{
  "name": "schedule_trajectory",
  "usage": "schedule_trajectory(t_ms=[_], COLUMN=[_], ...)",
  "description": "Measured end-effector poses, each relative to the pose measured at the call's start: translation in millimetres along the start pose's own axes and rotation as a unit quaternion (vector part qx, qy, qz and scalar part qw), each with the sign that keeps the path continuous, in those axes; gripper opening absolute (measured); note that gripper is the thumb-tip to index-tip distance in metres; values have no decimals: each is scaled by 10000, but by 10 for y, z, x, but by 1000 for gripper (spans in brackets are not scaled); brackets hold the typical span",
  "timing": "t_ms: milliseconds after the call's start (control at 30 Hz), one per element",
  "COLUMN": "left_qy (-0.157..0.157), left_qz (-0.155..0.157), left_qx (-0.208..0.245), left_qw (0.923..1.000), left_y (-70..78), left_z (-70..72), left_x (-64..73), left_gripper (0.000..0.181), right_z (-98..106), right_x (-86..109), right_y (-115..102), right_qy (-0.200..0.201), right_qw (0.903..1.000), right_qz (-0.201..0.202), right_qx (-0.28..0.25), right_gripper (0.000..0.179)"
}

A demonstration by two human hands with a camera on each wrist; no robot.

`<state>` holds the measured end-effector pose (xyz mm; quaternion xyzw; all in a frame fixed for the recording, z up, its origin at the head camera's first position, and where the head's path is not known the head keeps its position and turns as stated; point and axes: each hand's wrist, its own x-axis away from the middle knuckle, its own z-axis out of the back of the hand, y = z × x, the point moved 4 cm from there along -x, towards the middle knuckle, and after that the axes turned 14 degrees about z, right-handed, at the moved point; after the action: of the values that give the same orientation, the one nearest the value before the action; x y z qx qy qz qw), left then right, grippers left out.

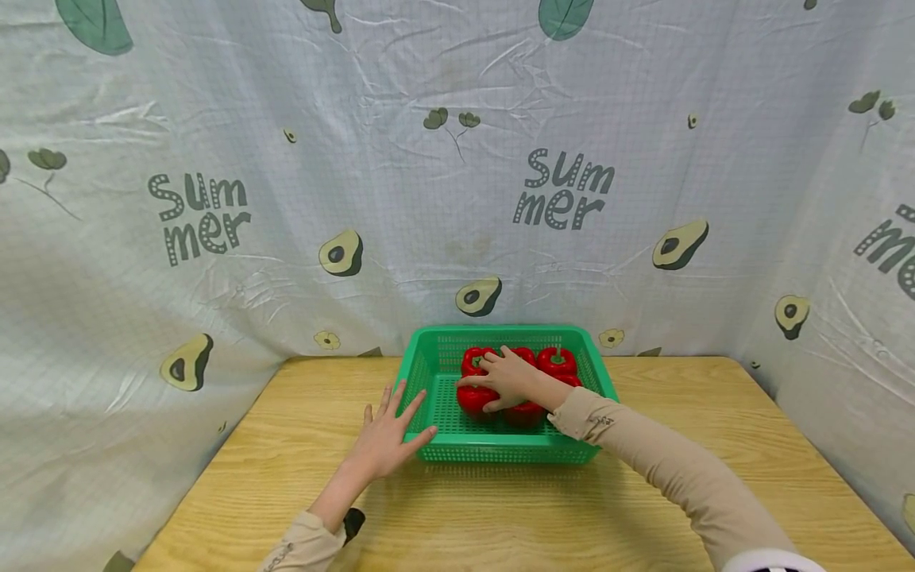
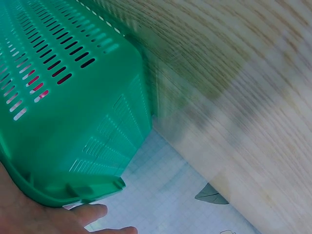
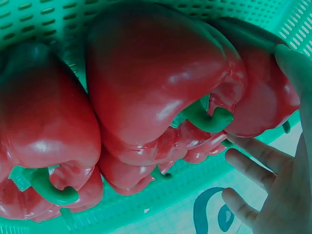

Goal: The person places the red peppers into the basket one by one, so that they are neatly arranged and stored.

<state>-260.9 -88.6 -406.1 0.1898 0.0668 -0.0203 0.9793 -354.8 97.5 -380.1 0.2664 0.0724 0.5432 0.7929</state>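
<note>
Several red bell peppers with green stems sit in a green plastic basket. My right hand reaches into it from the right, fingers spread over the peppers. In the right wrist view, the thumb and index finger lie on either side of the end pepper, while the other fingers extend apart from it. My left hand is at the basket's left side, its fingers straight and spread. The left wrist view shows its fingers right at the basket's rim.
The basket stands on a wooden table, towards its back edge. A white cloth printed with avocados and lettering hangs behind and at both sides. Inside the basket, the perforated floor shows left of the peppers.
</note>
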Motion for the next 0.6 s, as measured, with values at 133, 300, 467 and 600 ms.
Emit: schedule_trajectory(t_ms=[133, 300, 467, 600], left_qy=[-23, -43, -50, 54], left_qz=[11, 30, 6, -72], left_qx=[2, -64, -8, -21], left_qw=[10000, 10000, 10000, 10000], left_y=[6, -4, -18, -22], left_z=[5, 7, 5, 11], left_x=[3, 0, 1, 2], left_gripper=[66, 67, 66, 62], right_z=[9, 68, 196, 309], right_x=[9, 66, 202, 359], right_y=[10, 50, 108, 152], right_qy=[-76, 19, 310, 708], right_qw=[10000, 9996, 9989, 9956], right_qz=[-50, -57, -15, 55], right_qx=[14, -283, -355, -605], right_gripper=[67, 66, 66, 63])
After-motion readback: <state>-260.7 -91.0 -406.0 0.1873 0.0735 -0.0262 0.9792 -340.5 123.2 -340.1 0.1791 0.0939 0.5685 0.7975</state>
